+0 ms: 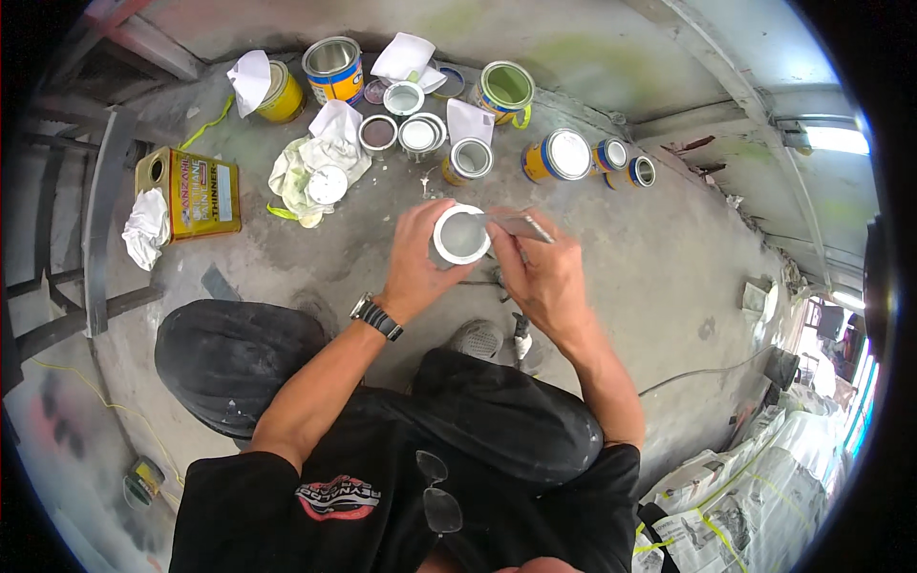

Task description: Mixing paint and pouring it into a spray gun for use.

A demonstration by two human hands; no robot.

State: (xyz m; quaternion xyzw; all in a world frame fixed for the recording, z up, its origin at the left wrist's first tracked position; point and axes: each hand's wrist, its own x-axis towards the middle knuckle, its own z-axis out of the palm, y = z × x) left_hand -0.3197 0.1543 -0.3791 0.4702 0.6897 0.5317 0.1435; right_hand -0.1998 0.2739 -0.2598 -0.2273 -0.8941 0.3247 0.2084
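My left hand point(420, 246) is wrapped round the side of a small white-rimmed can point(461, 235) with a greyish inside. In my right hand point(546, 272) is a flat grey tool point(523, 225), like a stirring stick or a scraper. Its far end reaches over the can's right rim; whether it touches what is inside, I cannot tell. The fingers of my right hand pinch the tool close beside the can. Beyond my hands stand an open can with a silver rim point(468, 160) and a crumpled whitish cloth point(304, 177) with a round white lid point(328, 184) on it.
Several paint cans line the far wall, among them a blue-and-orange one point(334, 72) and a white-topped one point(565, 153). A yellow rectangular tin point(202, 194) stands at left, crumpled paper point(146, 229) against it. Near my feet lies a spray gun-like tool point(521, 336); a hose point(702, 371) runs right.
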